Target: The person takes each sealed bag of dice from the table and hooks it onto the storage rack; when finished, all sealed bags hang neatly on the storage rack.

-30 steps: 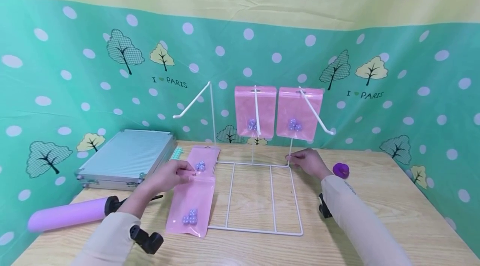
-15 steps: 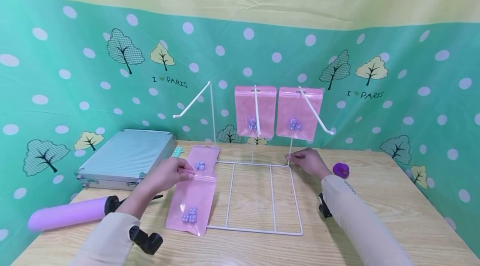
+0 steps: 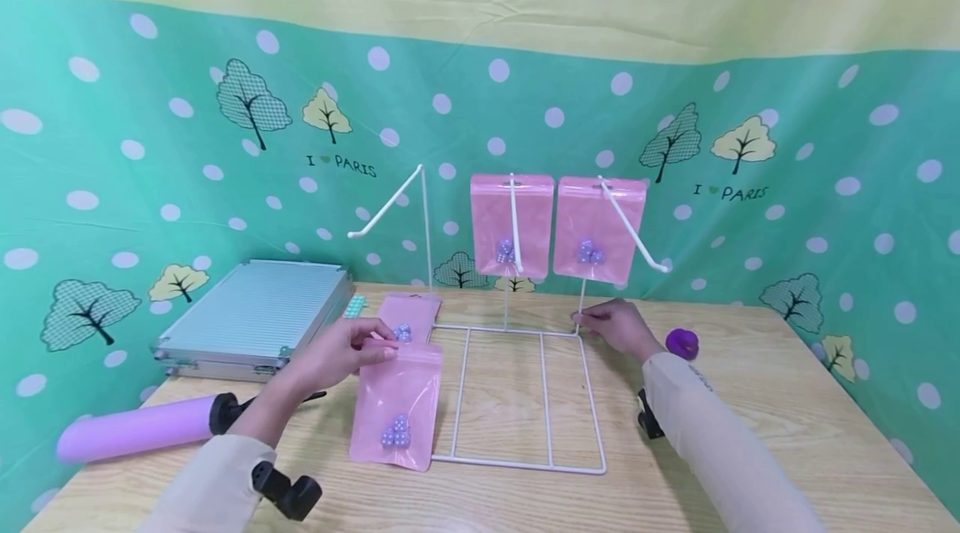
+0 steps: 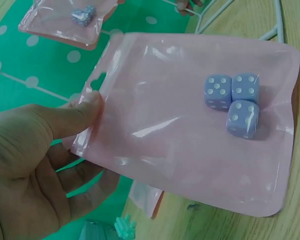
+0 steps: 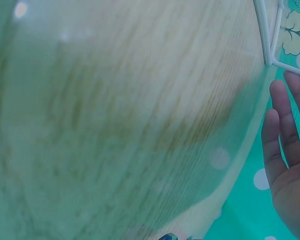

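Left hand pinches pink bag top edge, lifted off table; right hand fingers straight against rack corner.

Wire rack mid-table; case left; 2 bags hung on rack; pump front-left.

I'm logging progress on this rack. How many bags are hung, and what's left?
Two bags hang on the rack. The left hand pinches a third bag by its top; the right hand touches the rack's post. One bag lies on the table, and the left hook is bare.
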`<state>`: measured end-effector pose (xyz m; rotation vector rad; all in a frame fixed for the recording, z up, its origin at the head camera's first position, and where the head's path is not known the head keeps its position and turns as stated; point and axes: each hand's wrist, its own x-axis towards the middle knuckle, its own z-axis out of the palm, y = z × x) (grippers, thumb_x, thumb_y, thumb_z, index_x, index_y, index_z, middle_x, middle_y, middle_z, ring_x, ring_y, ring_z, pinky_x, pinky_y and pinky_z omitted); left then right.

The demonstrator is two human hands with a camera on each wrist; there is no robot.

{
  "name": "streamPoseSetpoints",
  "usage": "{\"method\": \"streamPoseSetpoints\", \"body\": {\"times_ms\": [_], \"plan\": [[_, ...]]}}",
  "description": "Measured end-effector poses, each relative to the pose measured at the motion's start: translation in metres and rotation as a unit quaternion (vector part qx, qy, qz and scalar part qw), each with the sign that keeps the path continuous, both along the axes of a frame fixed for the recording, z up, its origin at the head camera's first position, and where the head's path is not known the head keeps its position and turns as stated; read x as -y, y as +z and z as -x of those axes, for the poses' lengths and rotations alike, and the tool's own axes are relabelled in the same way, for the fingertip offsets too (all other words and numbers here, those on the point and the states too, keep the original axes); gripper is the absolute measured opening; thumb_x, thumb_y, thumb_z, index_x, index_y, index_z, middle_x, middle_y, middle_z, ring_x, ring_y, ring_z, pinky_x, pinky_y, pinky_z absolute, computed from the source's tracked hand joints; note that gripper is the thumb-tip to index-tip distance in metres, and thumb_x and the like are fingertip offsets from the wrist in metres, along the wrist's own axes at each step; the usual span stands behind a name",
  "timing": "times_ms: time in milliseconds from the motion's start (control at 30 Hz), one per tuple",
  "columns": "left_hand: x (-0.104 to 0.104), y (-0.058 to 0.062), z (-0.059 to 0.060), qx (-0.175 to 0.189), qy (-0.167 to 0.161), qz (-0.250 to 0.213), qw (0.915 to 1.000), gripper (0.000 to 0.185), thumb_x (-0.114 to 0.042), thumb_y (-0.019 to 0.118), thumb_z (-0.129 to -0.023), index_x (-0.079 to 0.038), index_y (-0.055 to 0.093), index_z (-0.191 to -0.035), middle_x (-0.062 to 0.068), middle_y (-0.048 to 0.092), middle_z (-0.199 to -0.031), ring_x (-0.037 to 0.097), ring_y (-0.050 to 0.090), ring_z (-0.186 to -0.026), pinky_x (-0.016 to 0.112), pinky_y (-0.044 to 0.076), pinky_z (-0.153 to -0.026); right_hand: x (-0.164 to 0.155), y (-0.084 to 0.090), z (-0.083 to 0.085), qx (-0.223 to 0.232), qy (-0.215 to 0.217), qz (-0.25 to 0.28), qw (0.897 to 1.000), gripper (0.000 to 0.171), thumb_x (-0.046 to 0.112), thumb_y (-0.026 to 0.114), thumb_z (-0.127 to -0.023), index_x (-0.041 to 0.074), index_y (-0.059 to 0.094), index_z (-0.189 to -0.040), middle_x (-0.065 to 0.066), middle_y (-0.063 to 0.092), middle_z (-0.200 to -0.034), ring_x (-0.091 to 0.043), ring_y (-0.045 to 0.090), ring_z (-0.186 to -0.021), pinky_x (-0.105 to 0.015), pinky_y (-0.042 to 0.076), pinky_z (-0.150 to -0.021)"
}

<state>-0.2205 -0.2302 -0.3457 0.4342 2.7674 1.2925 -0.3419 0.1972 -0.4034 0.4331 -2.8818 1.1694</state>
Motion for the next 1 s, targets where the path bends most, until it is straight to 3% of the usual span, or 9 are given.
{"method": "streamPoseSetpoints", "body": {"times_ms": [167, 333, 500, 633, 767, 1000], "plan": [[-0.0029, 0.0002, -0.002, -0.008, 0.026, 0.021, 0.9994, 0.016, -0.01, 0.068, -0.098, -0.006, 0.07, -0.113, 0.005, 0.067, -0.091, 0.019, 0.059, -0.078, 0.033, 0.053, -0.066, -0.0002, -0.0001, 0.0005, -0.001, -0.002, 0.001, 1.0, 0.031, 0.028, 0.066, -0.101, 0.001, 0.075, -0.115, -0.014, 0.076, -0.104, -0.023, 0.073, -0.082, -0.046, 0.057, -0.087], [-0.0042, 0.0009, -0.0042, -0.03, 0.007, 0.032, 0.999, 0.028, -0.004, 0.063, -0.098, -0.006, 0.063, -0.127, 0.008, 0.069, -0.102, 0.021, 0.064, -0.091, 0.037, 0.054, -0.077, 0.0004, 0.0001, 0.0003, 0.006, -0.009, 0.001, 1.0, 0.032, 0.028, 0.066, -0.101, 0.001, 0.075, -0.115, -0.014, 0.076, -0.104, -0.022, 0.073, -0.082, -0.047, 0.056, -0.088], [-0.005, 0.0026, -0.0075, -0.016, -0.01, 0.025, 0.9995, 0.042, 0.003, 0.062, -0.094, -0.002, 0.054, -0.135, 0.008, 0.062, -0.094, 0.022, 0.058, -0.085, 0.037, 0.051, -0.073, 0.0006, -0.0008, 0.0009, 0.009, -0.009, 0.004, 1.0, 0.031, 0.028, 0.066, -0.101, 0.002, 0.075, -0.115, -0.014, 0.076, -0.105, -0.023, 0.073, -0.083, -0.044, 0.057, -0.085], [-0.0058, 0.0029, -0.0089, -0.002, -0.011, 0.026, 0.9996, 0.042, 0.005, 0.064, -0.088, 0.0, 0.058, -0.129, 0.009, 0.062, -0.098, 0.022, 0.056, -0.086, 0.036, 0.051, -0.075, -0.0001, -0.0015, 0.0011, 0.01, -0.007, 0.005, 1.0, 0.031, 0.028, 0.066, -0.101, 0.002, 0.075, -0.116, -0.014, 0.076, -0.106, -0.022, 0.073, -0.083, -0.037, 0.058, -0.077], [-0.0053, 0.0019, -0.0085, 0.006, -0.01, 0.02, 0.9997, 0.029, 0.001, 0.069, -0.09, 0.001, 0.064, -0.118, 0.009, 0.068, -0.106, 0.022, 0.062, -0.093, 0.039, 0.056, -0.083, -0.0003, -0.0012, 0.0003, 0.014, -0.005, 0.008, 1.0, 0.031, 0.028, 0.066, -0.101, 0.002, 0.075, -0.116, -0.015, 0.076, -0.107, -0.024, 0.073, -0.084, -0.033, 0.056, -0.07], [-0.0029, 0.0021, -0.0056, 0.016, -0.011, -0.01, 0.9998, 0.016, -0.006, 0.075, -0.091, 0.002, 0.072, -0.104, 0.006, 0.074, -0.093, 0.018, 0.068, -0.085, 0.034, 0.059, -0.079, -0.0002, -0.0006, 0.0003, 0.014, -0.003, 0.011, 1.0, 0.031, 0.028, 0.067, -0.101, 0.002, 0.075, -0.116, -0.014, 0.076, -0.105, -0.024, 0.073, -0.084, -0.032, 0.055, -0.068]]}}
